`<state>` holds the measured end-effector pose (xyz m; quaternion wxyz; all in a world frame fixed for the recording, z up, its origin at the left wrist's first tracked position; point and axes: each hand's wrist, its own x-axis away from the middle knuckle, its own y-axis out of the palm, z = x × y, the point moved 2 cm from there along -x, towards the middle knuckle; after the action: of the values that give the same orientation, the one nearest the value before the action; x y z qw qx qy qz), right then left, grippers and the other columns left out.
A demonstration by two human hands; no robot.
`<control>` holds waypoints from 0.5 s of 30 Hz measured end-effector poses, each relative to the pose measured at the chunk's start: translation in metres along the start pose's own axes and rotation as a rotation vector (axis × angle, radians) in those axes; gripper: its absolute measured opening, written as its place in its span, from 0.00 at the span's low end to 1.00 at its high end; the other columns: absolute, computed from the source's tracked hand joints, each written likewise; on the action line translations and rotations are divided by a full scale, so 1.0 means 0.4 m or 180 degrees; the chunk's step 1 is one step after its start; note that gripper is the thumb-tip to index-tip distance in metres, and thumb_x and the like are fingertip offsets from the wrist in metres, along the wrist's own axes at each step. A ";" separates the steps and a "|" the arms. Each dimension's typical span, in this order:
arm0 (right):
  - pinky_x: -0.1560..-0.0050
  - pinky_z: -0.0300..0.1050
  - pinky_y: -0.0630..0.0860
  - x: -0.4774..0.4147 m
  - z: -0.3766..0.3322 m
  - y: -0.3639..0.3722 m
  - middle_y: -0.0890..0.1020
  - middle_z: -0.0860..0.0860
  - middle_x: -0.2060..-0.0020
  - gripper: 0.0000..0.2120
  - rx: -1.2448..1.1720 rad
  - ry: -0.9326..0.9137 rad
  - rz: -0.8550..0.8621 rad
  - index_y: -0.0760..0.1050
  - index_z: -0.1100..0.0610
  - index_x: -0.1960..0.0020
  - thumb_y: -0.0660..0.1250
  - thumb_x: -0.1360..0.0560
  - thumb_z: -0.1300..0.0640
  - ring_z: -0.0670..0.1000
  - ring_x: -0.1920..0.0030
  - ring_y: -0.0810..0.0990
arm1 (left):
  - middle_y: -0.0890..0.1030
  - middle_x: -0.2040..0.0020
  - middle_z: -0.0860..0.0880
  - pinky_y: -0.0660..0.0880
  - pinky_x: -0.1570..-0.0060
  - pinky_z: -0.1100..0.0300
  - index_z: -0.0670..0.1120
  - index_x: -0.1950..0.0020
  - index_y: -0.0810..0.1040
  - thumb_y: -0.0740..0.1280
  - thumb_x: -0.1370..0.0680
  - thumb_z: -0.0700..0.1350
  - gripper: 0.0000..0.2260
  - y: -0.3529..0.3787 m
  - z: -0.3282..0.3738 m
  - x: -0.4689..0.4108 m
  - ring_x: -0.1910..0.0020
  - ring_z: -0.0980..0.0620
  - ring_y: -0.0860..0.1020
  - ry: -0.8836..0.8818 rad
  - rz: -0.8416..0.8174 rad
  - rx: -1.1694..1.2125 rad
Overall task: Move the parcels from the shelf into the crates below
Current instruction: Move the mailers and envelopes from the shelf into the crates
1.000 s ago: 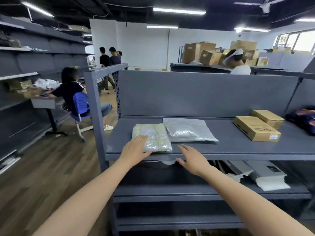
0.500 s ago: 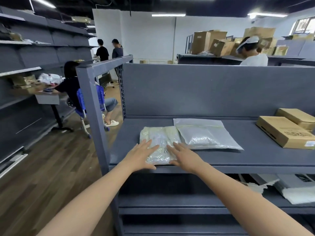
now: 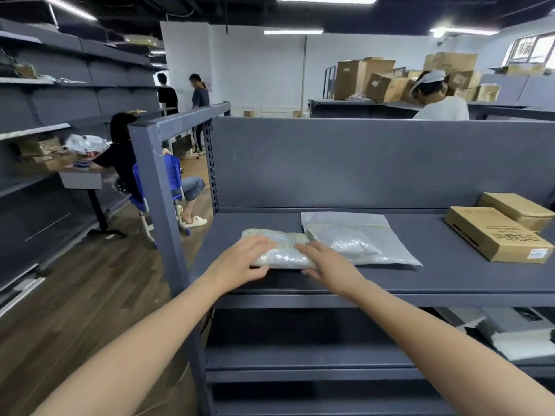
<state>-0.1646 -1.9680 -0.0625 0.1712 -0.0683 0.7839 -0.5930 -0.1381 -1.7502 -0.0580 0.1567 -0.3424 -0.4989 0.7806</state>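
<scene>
The left grip (image 3: 240, 262), a bare hand, lay on the near left end of a clear plastic parcel (image 3: 285, 253), fingers spread over its top and thumb tucked against its front edge, so it grasped the parcel. The right grip (image 3: 329, 265) grasped the right end the same way, fingers flat on top and thumb at the front edge. The parcel sat at the front left of the grey metal shelf (image 3: 450, 277), its near edge seemingly raised a little. Just behind and to the right, touching it, lay a grey poly mailer (image 3: 360, 241). Well apart at the right end of the shelf were a flat cardboard box (image 3: 495, 238) and, close behind it, a second cardboard box (image 3: 516, 210). The nearer box carried dark print on its top and a small white label (image 3: 539, 253) at its corner, both too blurred to read. On the tier below lay white mailers (image 3: 522, 343). Farther off on the left a person (image 3: 120, 157) sat on a blue chair (image 3: 172, 172); brown cartons (image 3: 360, 76) stood stacked at the back.
</scene>
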 end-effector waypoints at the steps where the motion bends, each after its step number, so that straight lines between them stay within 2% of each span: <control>1: 0.38 0.50 0.70 0.000 -0.003 -0.028 0.69 0.55 0.32 0.25 -0.0043 -0.0053 0.0199 0.62 0.53 0.27 0.64 0.22 0.54 0.58 0.36 0.71 | 0.73 0.34 0.50 0.63 0.35 0.62 0.47 0.32 0.73 0.63 0.25 0.52 0.22 -0.029 0.009 -0.010 0.34 0.52 0.69 0.0047 0.0170 0.0104; 4: 0.44 0.52 0.73 -0.001 -0.015 -0.115 0.75 0.53 0.39 0.21 -0.0142 -0.0211 0.0587 0.66 0.51 0.30 0.65 0.23 0.53 0.57 0.45 0.76 | 0.75 0.43 0.56 0.66 0.41 0.67 0.49 0.38 0.77 0.65 0.25 0.50 0.17 -0.118 0.043 -0.048 0.42 0.61 0.71 0.0080 0.0535 0.0411; 7: 0.42 0.51 0.72 0.001 -0.021 -0.193 0.76 0.50 0.41 0.24 -0.0438 -0.0267 0.0896 0.65 0.45 0.29 0.66 0.23 0.52 0.52 0.47 0.75 | 0.76 0.45 0.56 0.65 0.45 0.72 0.49 0.40 0.79 0.66 0.23 0.48 0.12 -0.192 0.079 -0.082 0.46 0.62 0.72 0.0036 0.0721 0.0499; 9: 0.40 0.46 0.70 0.010 -0.031 -0.236 0.75 0.49 0.40 0.25 -0.0755 -0.0169 0.1205 0.66 0.45 0.30 0.68 0.25 0.52 0.46 0.47 0.73 | 0.78 0.44 0.53 0.67 0.45 0.66 0.49 0.40 0.79 0.65 0.22 0.45 0.11 -0.229 0.094 -0.095 0.47 0.57 0.74 -0.0061 0.0794 0.0534; 11: 0.44 0.39 0.68 0.019 -0.042 -0.265 0.74 0.48 0.40 0.28 -0.1034 -0.0118 0.1444 0.65 0.44 0.29 0.70 0.26 0.53 0.36 0.53 0.71 | 0.79 0.44 0.53 0.71 0.44 0.59 0.50 0.40 0.78 0.63 0.20 0.47 0.11 -0.256 0.100 -0.099 0.49 0.54 0.76 -0.0203 0.0789 0.0644; 13: 0.47 0.38 0.69 0.031 -0.052 -0.282 0.73 0.48 0.40 0.33 -0.1348 -0.0073 0.1499 0.58 0.38 0.29 0.71 0.26 0.54 0.38 0.53 0.72 | 0.79 0.43 0.54 0.72 0.44 0.57 0.51 0.39 0.78 0.61 0.20 0.48 0.11 -0.267 0.100 -0.099 0.46 0.53 0.77 -0.0287 0.0738 0.0808; 15: 0.43 0.43 0.75 0.048 -0.057 -0.288 0.72 0.46 0.37 0.36 -0.1887 -0.0038 0.1349 0.52 0.34 0.29 0.70 0.26 0.53 0.43 0.44 0.76 | 0.80 0.44 0.54 0.72 0.43 0.57 0.51 0.39 0.77 0.59 0.19 0.48 0.11 -0.269 0.097 -0.093 0.44 0.54 0.76 -0.0354 0.0834 0.1042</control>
<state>-0.2013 -1.9865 0.0490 0.2677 0.0455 0.9174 -0.2910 -0.1486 -1.7493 0.0620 0.0797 -0.3307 -0.3246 0.8825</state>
